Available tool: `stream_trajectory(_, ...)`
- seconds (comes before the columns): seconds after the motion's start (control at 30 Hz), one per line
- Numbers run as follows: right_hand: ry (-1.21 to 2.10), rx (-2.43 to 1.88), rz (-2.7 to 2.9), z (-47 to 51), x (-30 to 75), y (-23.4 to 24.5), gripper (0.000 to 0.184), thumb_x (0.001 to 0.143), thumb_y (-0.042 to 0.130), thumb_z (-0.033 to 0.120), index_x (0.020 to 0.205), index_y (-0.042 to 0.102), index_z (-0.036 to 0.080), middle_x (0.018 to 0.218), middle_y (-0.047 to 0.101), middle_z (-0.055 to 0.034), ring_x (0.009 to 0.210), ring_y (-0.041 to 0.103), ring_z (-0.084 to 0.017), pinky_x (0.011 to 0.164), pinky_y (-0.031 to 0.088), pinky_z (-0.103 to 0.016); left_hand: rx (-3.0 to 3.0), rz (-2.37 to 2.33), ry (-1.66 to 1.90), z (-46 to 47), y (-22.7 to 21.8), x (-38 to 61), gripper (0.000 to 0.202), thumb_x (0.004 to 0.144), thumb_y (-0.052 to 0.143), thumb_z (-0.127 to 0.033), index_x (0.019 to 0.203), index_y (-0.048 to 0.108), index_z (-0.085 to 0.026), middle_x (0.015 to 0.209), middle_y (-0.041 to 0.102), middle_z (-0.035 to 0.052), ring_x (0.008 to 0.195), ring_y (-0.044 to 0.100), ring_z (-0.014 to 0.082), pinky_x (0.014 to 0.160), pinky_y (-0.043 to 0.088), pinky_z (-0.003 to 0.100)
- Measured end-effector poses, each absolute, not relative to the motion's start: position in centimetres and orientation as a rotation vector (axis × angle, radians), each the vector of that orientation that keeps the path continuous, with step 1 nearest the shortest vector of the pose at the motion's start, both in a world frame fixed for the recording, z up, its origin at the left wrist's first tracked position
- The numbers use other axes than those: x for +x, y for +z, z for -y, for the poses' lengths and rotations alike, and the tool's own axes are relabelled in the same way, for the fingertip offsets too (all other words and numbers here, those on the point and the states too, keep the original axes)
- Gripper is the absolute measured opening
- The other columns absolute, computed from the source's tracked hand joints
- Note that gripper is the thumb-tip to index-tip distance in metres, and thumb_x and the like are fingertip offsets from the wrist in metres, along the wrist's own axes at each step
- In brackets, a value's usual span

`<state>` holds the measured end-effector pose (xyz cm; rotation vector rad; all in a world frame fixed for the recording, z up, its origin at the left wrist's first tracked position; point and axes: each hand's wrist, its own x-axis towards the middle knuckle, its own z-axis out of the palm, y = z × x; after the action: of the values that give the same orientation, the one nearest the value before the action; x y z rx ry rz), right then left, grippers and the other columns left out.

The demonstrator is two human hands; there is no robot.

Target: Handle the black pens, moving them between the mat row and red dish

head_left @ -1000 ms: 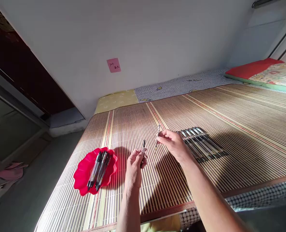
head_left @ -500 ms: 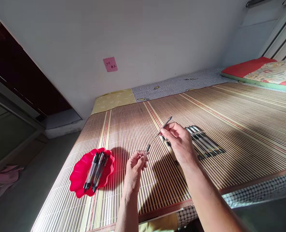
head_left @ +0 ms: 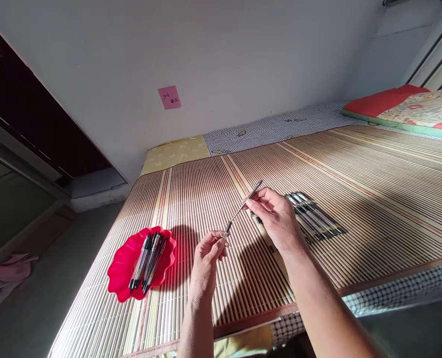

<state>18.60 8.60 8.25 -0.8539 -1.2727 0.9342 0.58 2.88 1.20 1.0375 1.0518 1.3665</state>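
Nearby, lower left, sits a red dish of pens. The left hand pinches a pen barrel; the right hand, pinching a refill, partly hides a pen row.

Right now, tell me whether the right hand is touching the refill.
Touching. The head view shows the right hand pinching the refill partway along its length.
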Motion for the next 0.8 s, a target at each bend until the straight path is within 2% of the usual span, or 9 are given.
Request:
stream_trajectory(0.2, 0.955, -0.856, 1.327, -8.5, 18.8, 8.6, 0.019, 0.086, 0.074, 0.036, 0.088, 0.066, 0.018, 0.083, 0.071, -0.0030, 0.077, 0.070, -0.016, 0.074, 0.057, -0.030, 1.045, -1.034, 1.376, -2.7, 1.6, 0.8, 0.022, 0.085, 0.077, -0.039, 0.091, 0.076, -0.018, 0.077, 0.063, 0.0008, 0.064, 0.046, 0.0106, 0.062, 0.036, 0.025)
stream_trajectory(0.33, 1.090, -0.844, 1.496, -8.5, 18.8, 8.3, 0.021, 0.085, 0.075, 0.037, 0.088, 0.067, 0.018, 0.085, 0.072, -0.0044, 0.080, 0.070, -0.017, 0.076, 0.058, -0.031, 1.009, -0.987, 1.365, -2.6, 2.2, 1.3, 0.025, 0.084, 0.079, -0.041, 0.093, 0.076, -0.018, 0.077, 0.063, 0.0008, 0.061, 0.048, 0.0092, 0.059, 0.036, 0.025)
stream_trajectory(0.5, 1.118, -0.842, 1.575, -9.1, 19.4, 7.4, 0.026, 0.093, 0.067, 0.042, 0.099, 0.072, 0.017, 0.090, 0.075, -0.0065, 0.084, 0.071, -0.018, 0.083, 0.058, -0.033, 0.833, -0.880, 1.354, -2.5, 2.9, 1.7, 0.033, 0.078, 0.086, -0.041, 0.096, 0.077, -0.016, 0.077, 0.063, 0.0011, 0.058, 0.047, 0.0071, 0.054, 0.031, 0.022)
stream_trajectory(0.63, 1.171, -0.847, 1.514, -9.2, 19.5, 7.2, 0.030, 0.096, 0.063, 0.044, 0.104, 0.076, 0.018, 0.097, 0.077, -0.0090, 0.089, 0.072, -0.019, 0.082, 0.057, -0.033, 0.795, -0.817, 1.326, -2.4, 2.9, 1.7, 0.028, 0.082, 0.084, -0.037, 0.098, 0.076, -0.016, 0.076, 0.064, 0.0010, 0.057, 0.049, 0.0064, 0.053, 0.032, 0.020)
stream_trajectory(0.8, 1.332, -0.820, 1.519, -8.8, 19.2, 7.6, 0.027, 0.093, 0.067, 0.044, 0.100, 0.079, 0.020, 0.099, 0.077, -0.0077, 0.093, 0.069, -0.019, 0.084, 0.054, -0.033, 0.843, -0.775, 1.281, -2.2, 2.8, 1.9, 0.026, 0.087, 0.079, -0.036, 0.101, 0.074, -0.015, 0.072, 0.066, 0.0012, 0.055, 0.055, 0.0082, 0.055, 0.037, 0.021)
